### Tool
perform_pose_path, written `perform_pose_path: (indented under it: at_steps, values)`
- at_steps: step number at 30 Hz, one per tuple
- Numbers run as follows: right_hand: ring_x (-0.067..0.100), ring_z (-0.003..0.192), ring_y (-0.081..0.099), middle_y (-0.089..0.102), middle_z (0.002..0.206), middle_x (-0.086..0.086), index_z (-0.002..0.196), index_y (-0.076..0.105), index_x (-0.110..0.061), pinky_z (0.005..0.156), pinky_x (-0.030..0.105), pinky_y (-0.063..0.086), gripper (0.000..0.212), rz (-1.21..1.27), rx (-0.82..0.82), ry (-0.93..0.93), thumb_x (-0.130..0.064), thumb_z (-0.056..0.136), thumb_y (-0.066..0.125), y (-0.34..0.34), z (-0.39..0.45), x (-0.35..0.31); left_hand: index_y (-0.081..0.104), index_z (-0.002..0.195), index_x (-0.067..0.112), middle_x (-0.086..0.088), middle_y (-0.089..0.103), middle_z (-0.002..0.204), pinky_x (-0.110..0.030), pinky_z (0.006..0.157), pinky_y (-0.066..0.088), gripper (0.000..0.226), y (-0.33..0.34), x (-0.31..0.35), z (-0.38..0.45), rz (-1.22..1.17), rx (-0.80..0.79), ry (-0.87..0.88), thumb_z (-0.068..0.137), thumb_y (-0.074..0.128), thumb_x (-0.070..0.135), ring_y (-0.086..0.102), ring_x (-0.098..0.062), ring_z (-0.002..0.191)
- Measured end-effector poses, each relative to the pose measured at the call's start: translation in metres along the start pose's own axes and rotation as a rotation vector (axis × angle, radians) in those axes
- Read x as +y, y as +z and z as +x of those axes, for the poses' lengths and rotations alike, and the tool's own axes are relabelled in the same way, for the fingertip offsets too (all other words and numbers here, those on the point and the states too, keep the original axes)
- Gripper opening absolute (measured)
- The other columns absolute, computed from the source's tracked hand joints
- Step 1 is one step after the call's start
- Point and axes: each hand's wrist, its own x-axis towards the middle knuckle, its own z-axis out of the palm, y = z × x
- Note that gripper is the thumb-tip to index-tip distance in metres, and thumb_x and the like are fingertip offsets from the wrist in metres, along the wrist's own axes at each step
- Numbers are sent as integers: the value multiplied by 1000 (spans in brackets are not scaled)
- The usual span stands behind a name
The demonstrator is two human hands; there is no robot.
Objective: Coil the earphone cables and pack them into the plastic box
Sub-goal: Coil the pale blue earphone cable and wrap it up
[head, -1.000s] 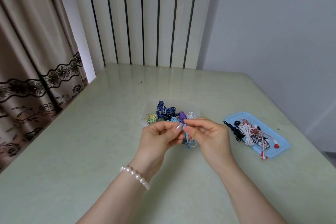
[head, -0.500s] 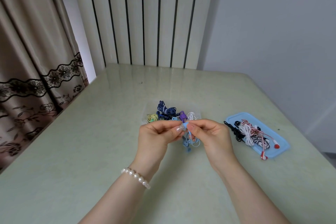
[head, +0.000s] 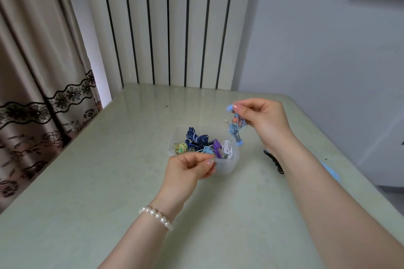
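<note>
the coiled light blue earphone cable is being pinched in the right hand just above the plastic box, best lowered into the right corner, while the left hand is loosely curled, holding nothing.

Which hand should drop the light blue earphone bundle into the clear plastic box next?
Right. The right hand already pinches the coiled light blue earphone bundle above the clear plastic box. The left hand holds no cable, at the box's near rim.
</note>
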Motion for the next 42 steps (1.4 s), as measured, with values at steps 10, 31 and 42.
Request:
perform_pose_path:
  at_steps: [10,31,42]
  values:
    - [21,59,63,69,81,16,68,65,-7,66,31,57,10,-327,3,356,-1,72,73,13,37,60,67,72,7,0,64,54,-18,59,54,16,-13,-8,7,188,-58,-110,76,67,-9,60,-5,50]
    - [21,91,61,68,94,1,104,68,-19,78,25,45,37,-968,-201,101,-31,70,77,14,28,66,66,66,15,4,61,53,-17,53,47,19,-17,-15,11,379,-49,-48,79,68,1,53,-3,46]
    - [24,91,57,64,97,5,85,58,-18,69,24,38,13,-966,-105,212,-19,79,70,21,36,65,66,65,14,2,61,53,-14,50,46,21,-16,-16,13,365,-55,-43,80,66,0,52,-1,44]
